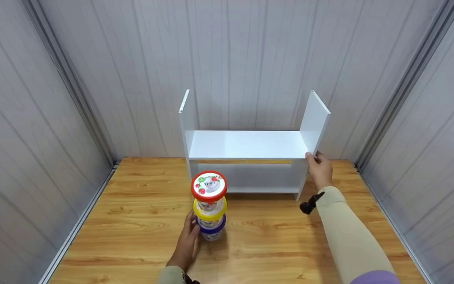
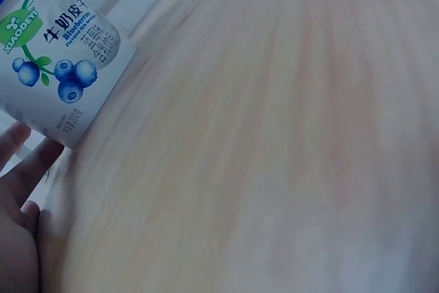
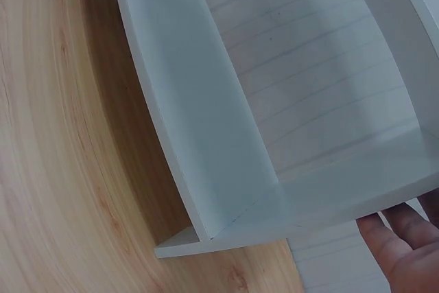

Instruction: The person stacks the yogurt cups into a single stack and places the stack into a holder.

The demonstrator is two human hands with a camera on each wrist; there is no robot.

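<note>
Three lidded yogurt cups stand stacked upright in the lower centre of the head view: a red-lidded cup (image 1: 209,186) on a yellow-lidded cup (image 1: 210,210) on the blueberry cup (image 1: 211,231), their contents hidden. The left hand (image 1: 186,243) rests straight fingers against the bottom cup. Behind stands a white shelf (image 1: 246,144), both levels bare. The right hand (image 1: 320,169) grips its right side panel on the wooden table (image 1: 140,221).
</note>
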